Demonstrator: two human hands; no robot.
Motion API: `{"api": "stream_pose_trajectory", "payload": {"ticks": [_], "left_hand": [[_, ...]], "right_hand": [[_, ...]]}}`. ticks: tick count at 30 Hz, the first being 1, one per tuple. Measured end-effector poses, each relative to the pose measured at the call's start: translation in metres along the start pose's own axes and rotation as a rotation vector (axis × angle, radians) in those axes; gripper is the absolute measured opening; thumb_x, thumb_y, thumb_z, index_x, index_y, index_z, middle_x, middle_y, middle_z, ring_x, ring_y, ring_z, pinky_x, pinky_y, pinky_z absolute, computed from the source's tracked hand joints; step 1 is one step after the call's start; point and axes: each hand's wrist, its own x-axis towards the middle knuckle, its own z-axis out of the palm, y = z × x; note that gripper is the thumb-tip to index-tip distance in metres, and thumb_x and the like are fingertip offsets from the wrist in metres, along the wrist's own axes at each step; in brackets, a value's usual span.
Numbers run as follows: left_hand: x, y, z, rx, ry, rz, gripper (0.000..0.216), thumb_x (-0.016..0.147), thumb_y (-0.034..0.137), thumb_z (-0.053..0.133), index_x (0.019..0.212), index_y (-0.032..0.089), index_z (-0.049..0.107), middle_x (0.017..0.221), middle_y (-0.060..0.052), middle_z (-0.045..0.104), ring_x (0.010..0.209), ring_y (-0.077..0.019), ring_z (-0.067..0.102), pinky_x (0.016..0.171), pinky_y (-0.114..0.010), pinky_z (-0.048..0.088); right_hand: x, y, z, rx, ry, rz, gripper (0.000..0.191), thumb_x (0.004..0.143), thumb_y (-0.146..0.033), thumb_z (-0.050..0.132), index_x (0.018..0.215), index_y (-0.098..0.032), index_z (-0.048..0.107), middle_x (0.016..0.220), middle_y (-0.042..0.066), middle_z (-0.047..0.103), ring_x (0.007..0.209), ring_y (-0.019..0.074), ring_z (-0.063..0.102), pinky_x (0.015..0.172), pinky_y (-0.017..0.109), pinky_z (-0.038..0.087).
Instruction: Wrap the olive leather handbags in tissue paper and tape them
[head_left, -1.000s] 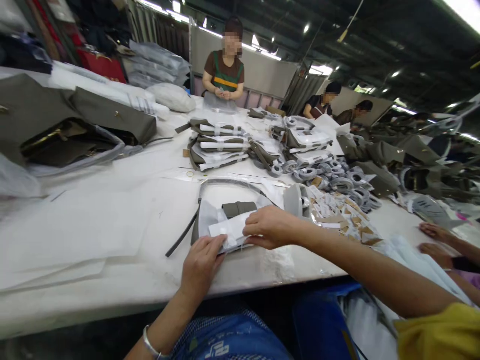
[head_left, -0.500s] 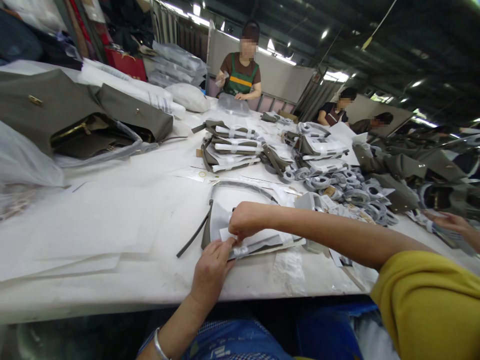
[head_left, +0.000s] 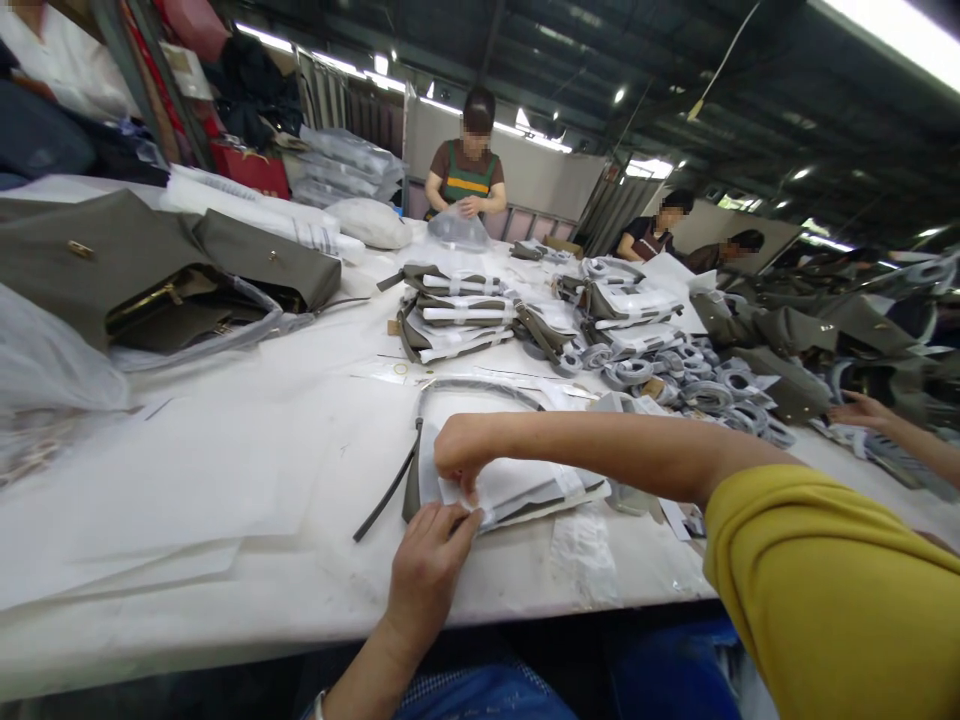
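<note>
My left hand (head_left: 427,572) rests near the table's front edge, its fingers pinching the left end of a white paper wrap (head_left: 517,485) that lies around an olive-grey strap piece (head_left: 411,487). My right hand (head_left: 461,453) reaches across from the right in a yellow sleeve, its fingers curled and pinching the same paper at its left end. Both hands meet at that corner. A thin grey strap (head_left: 465,385) arcs behind the piece, and its loose end trails toward the table's front.
Stacks of wrapped strap pieces (head_left: 450,315) and paper-wrapped rings (head_left: 675,365) fill the table's far middle and right. Olive handbags (head_left: 172,270) sit far left, with white paper sheets (head_left: 187,460) at near left. Several other people work along the far side; another person's hand (head_left: 862,410) reaches in at right.
My right hand has moved left across the wrapped piece to its left end. My left hand stayed on that end. The view has shifted slightly.
</note>
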Motion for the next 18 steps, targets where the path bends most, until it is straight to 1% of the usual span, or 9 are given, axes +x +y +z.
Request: {"api": "stream_pose_trajectory", "payload": {"ticks": [3,6,9,11,13,16,18], "left_hand": [[0.000,0.001,0.001,-0.009,0.019,-0.006,0.026,0.095,0.012,0.054,0.116,0.022,0.065,0.093,-0.005,0.065,0.089,-0.0197,0.059,0.088,-0.037,0.050],[0.000,0.001,0.002,-0.003,0.026,-0.013,0.025,0.094,0.012,0.055,0.114,0.021,0.065,0.092,-0.004,0.064,0.088,-0.0198,0.059,0.087,-0.038,0.051],[0.001,0.002,0.002,0.009,0.038,-0.007,0.024,0.095,0.013,0.053,0.113,0.022,0.065,0.092,-0.005,0.064,0.089,-0.0203,0.060,0.087,-0.039,0.052],[0.002,0.002,0.002,0.016,0.051,-0.003,0.023,0.096,0.014,0.050,0.112,0.022,0.065,0.091,-0.005,0.064,0.088,-0.0201,0.060,0.085,-0.038,0.053],[0.002,0.003,0.002,0.024,0.055,0.000,0.023,0.097,0.016,0.049,0.112,0.022,0.065,0.090,-0.005,0.064,0.087,-0.0196,0.061,0.083,-0.037,0.054],[0.003,0.003,0.001,0.039,0.062,0.004,0.023,0.098,0.015,0.048,0.112,0.022,0.065,0.089,-0.005,0.064,0.086,-0.0190,0.061,0.083,-0.037,0.055],[0.003,0.004,0.001,0.052,0.071,0.015,0.024,0.098,0.015,0.048,0.111,0.022,0.066,0.088,-0.005,0.064,0.086,-0.0188,0.062,0.083,-0.037,0.055]], "right_hand": [[0.002,0.010,0.003,-0.003,0.043,0.017,0.032,0.073,-0.054,0.076,0.077,-0.022,0.079,0.068,0.001,0.071,0.063,0.0160,0.056,0.060,0.028,0.028],[0.006,0.026,0.010,0.034,0.100,0.011,0.039,0.072,-0.061,0.073,0.075,-0.023,0.077,0.066,-0.001,0.070,0.058,0.0141,0.053,0.057,0.027,0.026],[0.009,0.043,0.020,0.063,0.177,0.017,0.042,0.072,-0.065,0.071,0.078,-0.024,0.076,0.068,-0.002,0.070,0.056,0.0133,0.050,0.055,0.027,0.024],[0.010,0.053,0.026,0.105,0.201,0.033,0.044,0.071,-0.066,0.071,0.078,-0.023,0.075,0.068,-0.002,0.070,0.057,0.0133,0.051,0.056,0.027,0.025],[0.012,0.061,0.032,0.202,0.217,0.083,0.045,0.067,-0.065,0.075,0.078,-0.021,0.075,0.068,-0.001,0.070,0.060,0.0135,0.052,0.057,0.026,0.026],[0.014,0.074,0.039,0.421,0.233,0.182,0.046,0.059,-0.057,0.084,0.083,-0.019,0.075,0.074,-0.002,0.071,0.067,0.0135,0.056,0.060,0.024,0.030],[0.012,0.083,0.042,0.526,0.240,0.220,0.041,0.061,-0.050,0.085,0.086,-0.019,0.076,0.078,-0.002,0.073,0.069,0.0125,0.058,0.062,0.023,0.034]]}}
